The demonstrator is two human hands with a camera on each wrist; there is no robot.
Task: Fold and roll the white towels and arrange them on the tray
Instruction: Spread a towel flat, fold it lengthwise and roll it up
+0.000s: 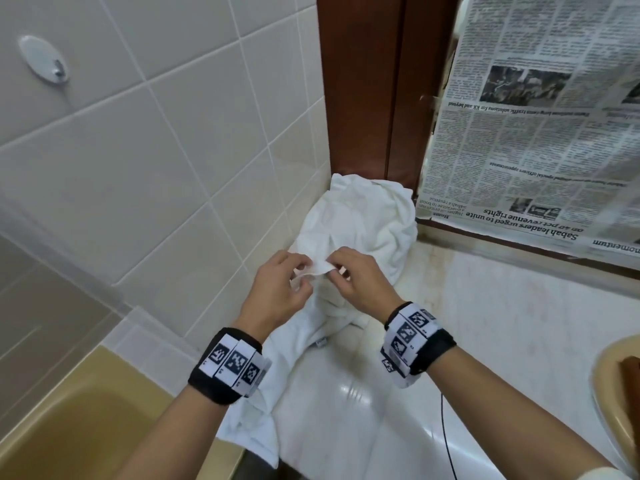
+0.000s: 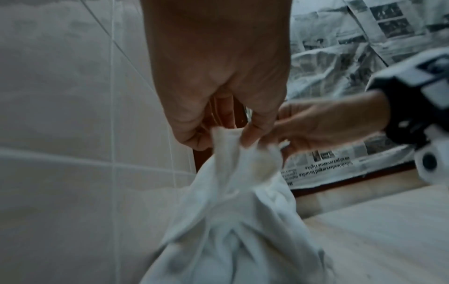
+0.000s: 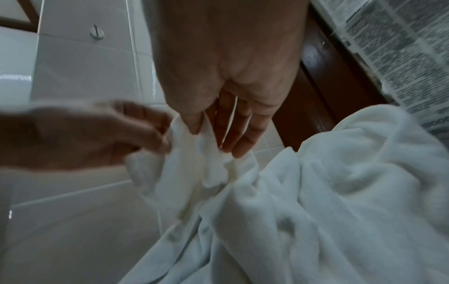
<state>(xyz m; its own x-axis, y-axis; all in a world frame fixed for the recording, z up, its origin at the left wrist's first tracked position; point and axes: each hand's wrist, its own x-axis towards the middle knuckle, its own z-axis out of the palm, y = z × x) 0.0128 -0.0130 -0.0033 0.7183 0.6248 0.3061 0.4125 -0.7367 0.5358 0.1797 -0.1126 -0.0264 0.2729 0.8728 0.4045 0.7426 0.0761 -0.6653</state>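
**Head view: two hands pinch one towel edge**

Head view: the left hand (image 1: 277, 292) and the right hand (image 1: 360, 282) meet above the white bench (image 1: 485, 323). Each grip is pinching the same edge of a white towel (image 1: 322, 268), thumb against fingers, and the two hands are almost touching. The towel hangs down from this edge and its lower part lies over the bench corner, next to the yellow bathtub (image 1: 86, 410). Behind the hands, a heap of white towels (image 1: 367, 220) lies in the corner, between the tiled wall (image 1: 138, 150) and the newspaper (image 1: 536, 116) that covers the window. Both wrists wear black bands with printed markers. A yellow basin (image 1: 613, 393) is at the right edge.

Left wrist view: the left hand (image 2: 218, 86) pinches the gathered towel (image 2: 233, 211) corner with its fingertips. The right hand (image 2: 316, 126) holds the same cloth just beside it.

Right wrist view: the thumb and first finger of the right hand (image 3: 228, 80) pinch the towel (image 3: 206, 163) edge, and the other fingers are rather straight. The left hand (image 3: 85, 138), blurred, grips the cloth at the left.
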